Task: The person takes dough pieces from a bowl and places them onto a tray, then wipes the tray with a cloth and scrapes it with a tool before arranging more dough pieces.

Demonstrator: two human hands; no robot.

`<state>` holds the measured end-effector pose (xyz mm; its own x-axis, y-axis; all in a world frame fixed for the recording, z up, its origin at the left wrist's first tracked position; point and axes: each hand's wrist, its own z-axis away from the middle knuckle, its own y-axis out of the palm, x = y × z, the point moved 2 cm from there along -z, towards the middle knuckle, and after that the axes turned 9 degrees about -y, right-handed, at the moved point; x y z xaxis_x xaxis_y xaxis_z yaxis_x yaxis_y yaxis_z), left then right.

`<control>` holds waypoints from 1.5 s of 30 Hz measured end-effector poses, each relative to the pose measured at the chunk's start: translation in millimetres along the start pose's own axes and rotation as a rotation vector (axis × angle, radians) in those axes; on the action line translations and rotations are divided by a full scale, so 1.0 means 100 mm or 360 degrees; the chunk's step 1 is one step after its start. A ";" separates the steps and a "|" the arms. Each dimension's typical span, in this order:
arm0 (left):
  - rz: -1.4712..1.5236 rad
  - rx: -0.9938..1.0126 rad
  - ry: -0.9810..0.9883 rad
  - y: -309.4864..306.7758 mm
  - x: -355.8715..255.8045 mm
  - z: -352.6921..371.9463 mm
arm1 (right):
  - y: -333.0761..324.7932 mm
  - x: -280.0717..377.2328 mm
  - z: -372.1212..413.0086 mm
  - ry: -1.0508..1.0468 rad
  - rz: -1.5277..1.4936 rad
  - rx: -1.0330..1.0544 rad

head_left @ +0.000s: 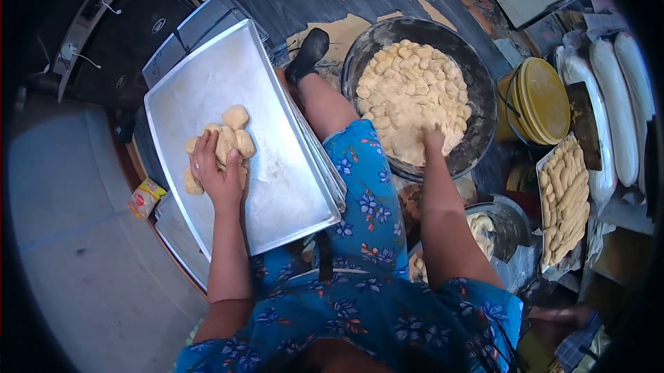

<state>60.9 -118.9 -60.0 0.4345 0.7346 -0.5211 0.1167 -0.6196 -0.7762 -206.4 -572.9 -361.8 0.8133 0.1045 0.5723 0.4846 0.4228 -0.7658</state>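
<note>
My left hand (pixel 220 171), with a ring on one finger, is curled over several dough balls (pixel 236 117) clustered on a metal baking tray (pixel 290 197). Thumb and fingers are closed around part of the cluster; the dough under the palm is hidden. My right hand (pixel 434 141) reaches into a large dark basin (pixel 478 72) heaped with floured dough balls (pixel 404 69). Its fingers dip among the floury dough, so their grip is hidden. The tray lies across my left side, on top of other trays.
Right of the basin stands a lidded yellow bucket (pixel 543 100). A tray of shaped dough pieces (pixel 566 200) and long white wrapped bundles (pixel 614 110) are farther right. A grey bucket (pixel 512 228) with dough sits by my right arm. A small yellow packet (pixel 146 197) lies left.
</note>
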 end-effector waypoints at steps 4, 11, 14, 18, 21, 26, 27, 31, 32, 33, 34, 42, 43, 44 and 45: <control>-0.0030 -0.0004 0.0009 0.00 -0.01 0.00 | 0.12 0.34 0.71 -0.0070 0.0427 -0.0098; -0.0051 -0.0006 0.0026 0.01 -0.01 0.00 | 0.19 0.69 0.53 -0.0827 -0.0216 -0.0022; -0.0049 0.0004 0.0025 0.01 -0.02 0.00 | 0.38 0.90 0.19 -0.0784 -0.0216 0.0261; -0.0056 0.0030 0.0013 0.00 -0.02 -0.01 | 0.53 1.45 0.22 -0.0406 0.0522 0.0415; -0.0056 0.0033 0.0002 0.00 -0.04 -0.01 | 0.63 1.73 0.40 -0.0335 0.0745 0.0610; -0.0037 0.0024 0.0004 0.01 -0.05 -0.02 | 0.66 1.42 0.49 -0.0780 0.0862 0.0712; -0.0043 0.0023 0.0003 0.00 -0.05 -0.02 | 0.62 1.37 0.55 -0.0873 0.0904 0.0735; -0.0050 0.0029 -0.0007 0.00 -0.04 -0.01 | 0.50 1.25 0.67 -0.1007 0.0766 0.0794; -0.0059 0.0033 -0.0008 -0.01 -0.06 -0.01 | 0.46 1.28 0.71 -0.0993 0.0687 0.0817; -0.0068 0.0039 -0.0008 -0.01 -0.07 -0.01 | 0.41 1.31 0.76 -0.0983 0.0780 0.0761; -0.0060 0.0035 -0.0003 -0.02 -0.07 -0.01 | 0.30 1.39 0.83 -0.0967 0.0872 0.0704; -0.0062 0.0015 0.0009 0.00 -0.06 0.00 | 0.87 1.30 0.47 -0.1003 0.0890 0.0740; -0.0063 0.0009 0.0011 -0.01 -0.06 0.00 | 0.80 1.31 0.56 -0.0996 0.0855 0.0727; -0.0062 0.0004 0.0012 0.00 -0.06 0.00 | 0.72 1.33 0.65 -0.0988 0.0820 0.0715; -0.0059 0.0000 0.0014 -0.01 -0.06 0.00 | 0.62 1.30 0.71 -0.1029 0.0642 0.0675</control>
<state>57.9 -122.7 -56.3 0.4379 0.7544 -0.4890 0.1326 -0.5922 -0.7948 -93.2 -469.5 -313.7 0.4924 0.7545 0.4339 -0.0662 0.5295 -0.8457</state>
